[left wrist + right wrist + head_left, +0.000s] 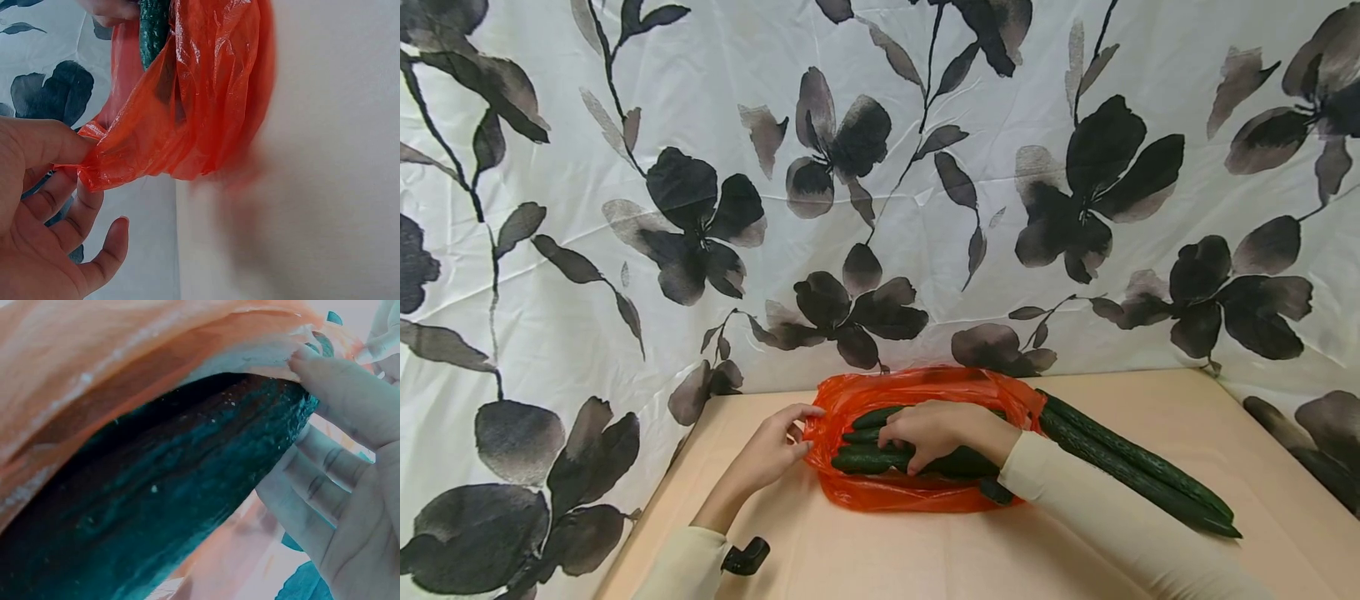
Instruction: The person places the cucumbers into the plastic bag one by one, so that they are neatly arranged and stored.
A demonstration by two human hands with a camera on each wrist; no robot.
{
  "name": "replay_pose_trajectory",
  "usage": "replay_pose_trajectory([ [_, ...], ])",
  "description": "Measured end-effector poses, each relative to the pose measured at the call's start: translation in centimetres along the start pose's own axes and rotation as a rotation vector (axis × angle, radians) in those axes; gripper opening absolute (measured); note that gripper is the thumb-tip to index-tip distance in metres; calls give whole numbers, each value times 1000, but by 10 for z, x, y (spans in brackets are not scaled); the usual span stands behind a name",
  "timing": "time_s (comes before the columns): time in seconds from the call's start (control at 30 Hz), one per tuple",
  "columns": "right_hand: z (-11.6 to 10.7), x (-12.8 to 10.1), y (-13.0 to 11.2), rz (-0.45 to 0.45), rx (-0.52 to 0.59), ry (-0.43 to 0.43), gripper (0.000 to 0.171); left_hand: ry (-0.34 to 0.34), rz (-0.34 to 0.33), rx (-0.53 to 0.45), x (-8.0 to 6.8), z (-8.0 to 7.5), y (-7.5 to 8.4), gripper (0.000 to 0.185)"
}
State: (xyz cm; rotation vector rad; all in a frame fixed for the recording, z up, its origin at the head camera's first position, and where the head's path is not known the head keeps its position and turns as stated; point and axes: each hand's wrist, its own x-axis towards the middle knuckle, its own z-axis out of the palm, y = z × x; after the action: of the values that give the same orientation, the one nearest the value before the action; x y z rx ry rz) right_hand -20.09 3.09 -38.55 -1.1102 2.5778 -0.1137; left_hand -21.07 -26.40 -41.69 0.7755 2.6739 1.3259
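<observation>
An orange plastic bag lies open on the beige table with several dark green cucumbers inside. My left hand pinches the bag's left edge between thumb and forefinger; in the left wrist view the left hand grips the crumpled orange film of the bag. My right hand reaches into the bag from the right, fingers curled over one cucumber. In the right wrist view the right hand wraps the blunt end of that cucumber under the bag's film.
Long cucumbers stick out of the bag toward the right across the table. A white cloth with dark flowers hangs close behind the table. The table's left edge lies beside my left forearm.
</observation>
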Motion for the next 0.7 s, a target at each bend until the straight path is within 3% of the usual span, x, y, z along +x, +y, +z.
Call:
replay_pose_trajectory([
  [0.13,1,-1,2,-7,12,3,53,2,-1,-14,-1,-1,1,47],
  [0.37,-5,-12,18,-81,138,-21,46,2,0,-6,0,0,0,47],
  [0.7,-16,-44,46,-45,218,6,44,10,-19,11,1,0,2,47],
])
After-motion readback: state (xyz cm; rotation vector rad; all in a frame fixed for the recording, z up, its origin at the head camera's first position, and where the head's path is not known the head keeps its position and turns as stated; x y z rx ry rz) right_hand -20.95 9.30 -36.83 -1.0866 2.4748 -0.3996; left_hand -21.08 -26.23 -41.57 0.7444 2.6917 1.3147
